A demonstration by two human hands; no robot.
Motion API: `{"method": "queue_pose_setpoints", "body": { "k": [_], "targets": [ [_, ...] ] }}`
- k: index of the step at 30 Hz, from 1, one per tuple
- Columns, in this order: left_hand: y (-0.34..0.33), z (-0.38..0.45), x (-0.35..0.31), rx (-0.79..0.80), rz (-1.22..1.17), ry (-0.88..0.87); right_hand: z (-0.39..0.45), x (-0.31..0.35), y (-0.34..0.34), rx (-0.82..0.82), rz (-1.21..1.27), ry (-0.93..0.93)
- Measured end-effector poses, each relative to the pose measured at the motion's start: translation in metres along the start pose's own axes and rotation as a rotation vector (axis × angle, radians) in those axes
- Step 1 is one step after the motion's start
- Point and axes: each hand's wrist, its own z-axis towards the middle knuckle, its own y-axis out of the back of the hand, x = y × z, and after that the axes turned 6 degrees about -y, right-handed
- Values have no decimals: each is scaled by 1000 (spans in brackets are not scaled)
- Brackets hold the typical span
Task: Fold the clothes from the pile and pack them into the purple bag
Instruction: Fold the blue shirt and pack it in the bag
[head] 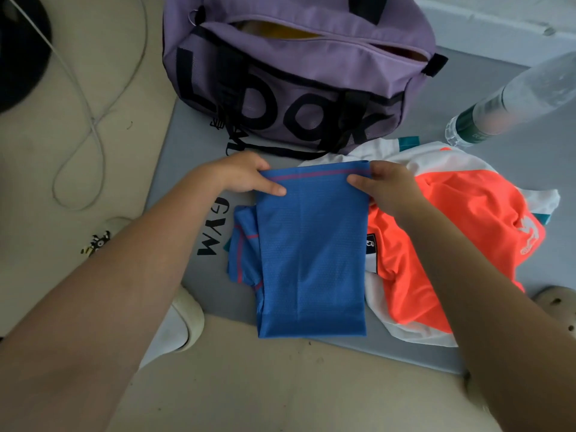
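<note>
Now a blue shirt (308, 254) of fine mesh fabric, folded into a long rectangle with a thin pink stripe along its far hem, is laid on a grey mat (486, 169). Its far corners are pinched by both hands: the left hand (246, 177) grips the far left corner with thumb on top, and the right hand (385, 185) grips the far right corner in the same way. One sleeve with pink piping sticks out at the left side.

Just beside the shirt on the right, touching it, an orange and white garment (452, 238) is left crumpled; it is partly hidden under the right forearm. Far from the person, the purple bag (296, 82) stands with black letters and black straps; its top is open and something yellow can be seen inside, but what it is cannot be told. A clear plastic bottle (511, 101) lies at the far right, blurred. The word GYM is printed on the mat near the left hand. A white cable (93, 120) is looped on the beige floor at the left. A white shoe (184, 319) is partly covered by the left arm.
</note>
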Motion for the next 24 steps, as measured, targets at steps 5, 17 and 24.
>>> {"method": "queue_pose_setpoints", "body": {
  "k": [5, 17, 24],
  "targets": [
    [-10, -9, 11, -322, -159, -41, 5, -3, -9, -158, -213, -8],
    [-89, -73, 47, -446, -155, 63, -63, -62, -100, 83, -1219, 542],
    [-107, -99, 54, -576, -727, 231, -56, -71, -104, 32, -1289, 543]
  ]
}}
